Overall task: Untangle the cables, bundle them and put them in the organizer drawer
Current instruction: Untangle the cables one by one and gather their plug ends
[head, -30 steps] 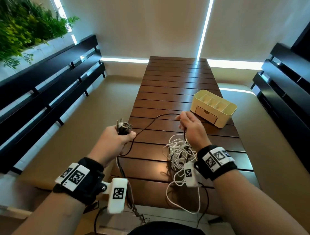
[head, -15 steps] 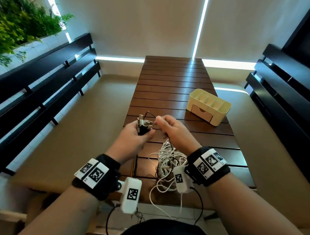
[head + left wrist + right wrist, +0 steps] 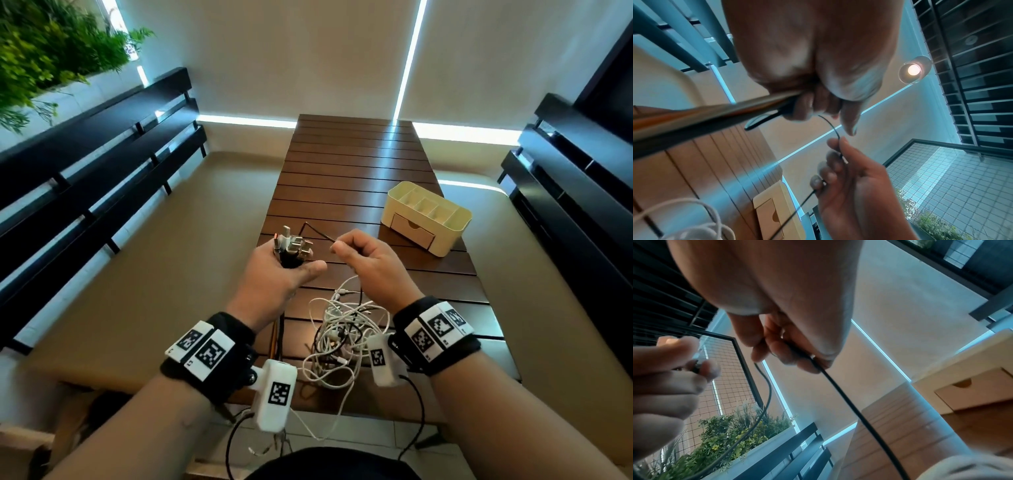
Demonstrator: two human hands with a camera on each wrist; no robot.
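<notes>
My left hand [image 3: 297, 264] grips a bunch of cable plug ends [image 3: 292, 244], which stick up out of the fist; the gathered cords [image 3: 715, 116] trail down from it. A thin black cable [image 3: 317, 232] makes a short loop from that bunch to my right hand [image 3: 337, 249], which pinches it between thumb and fingers [image 3: 786, 352]. From there the black cable [image 3: 849, 402] drops toward the table. A tangle of white and black cables [image 3: 342, 337] lies on the table below my wrists. The cream organizer [image 3: 459, 226] stands at the right with its drawer [image 3: 412, 232] closed.
The slatted wooden table [image 3: 356, 164] stretches away from me. Dark benches [image 3: 102, 154] run along both sides, and green plants [image 3: 44, 54] grow at the upper left. Some white cable hangs over the table's near edge.
My hands have come together above the table. The right hand has slid along the black cable toward the left hand, so the wide loop has shrunk to a short one.
</notes>
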